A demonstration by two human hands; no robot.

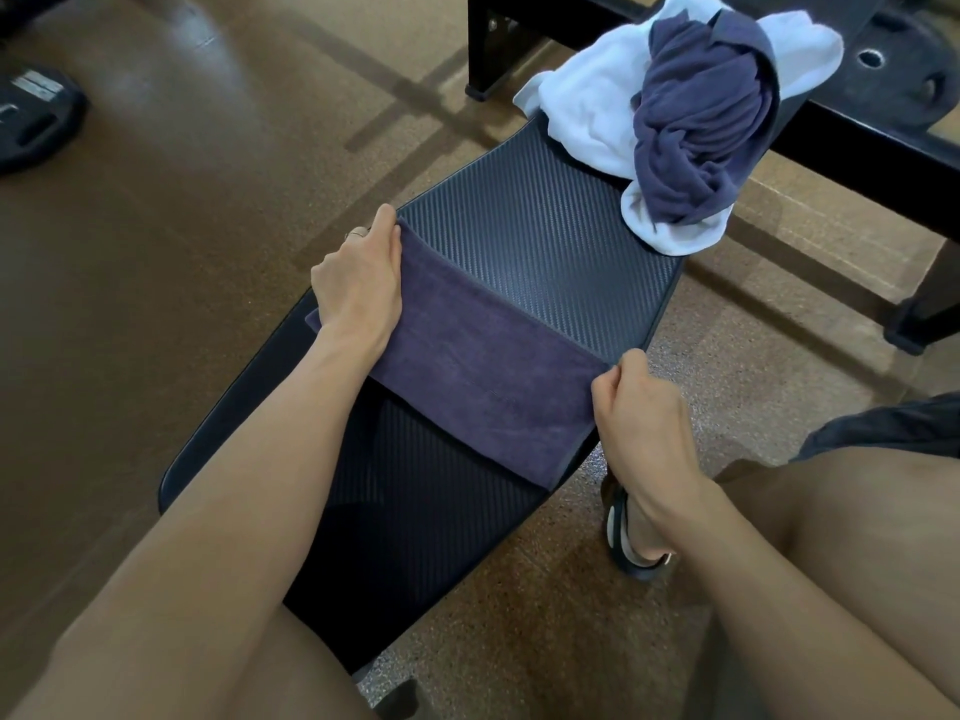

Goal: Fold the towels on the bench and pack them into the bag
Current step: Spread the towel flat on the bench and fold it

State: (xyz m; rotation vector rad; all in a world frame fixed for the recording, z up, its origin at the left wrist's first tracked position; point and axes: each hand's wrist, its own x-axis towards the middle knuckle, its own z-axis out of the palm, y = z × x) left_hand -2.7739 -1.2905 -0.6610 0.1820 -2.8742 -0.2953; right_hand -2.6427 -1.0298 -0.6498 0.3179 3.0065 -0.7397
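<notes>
A purple towel [467, 376] lies flat across the bench [550, 236], folded into a neat strip that runs from edge to edge. The left hand [358, 283] presses on the towel's far-left end, thumb at the corner, fingers curled over the bench edge and gripping the cloth. The right hand [639, 402] is clenched on the near-right corner, pinching the towel's edge just at the side of the bench. Up at the far end of the bench sit 2 more towels in a heap: a white towel [587, 106] underneath, a crumpled blue towel [701, 122] on top of it, well apart from the folded one. On the floor [156, 252], far left, rests a dark weight plate [36, 116].
</notes>
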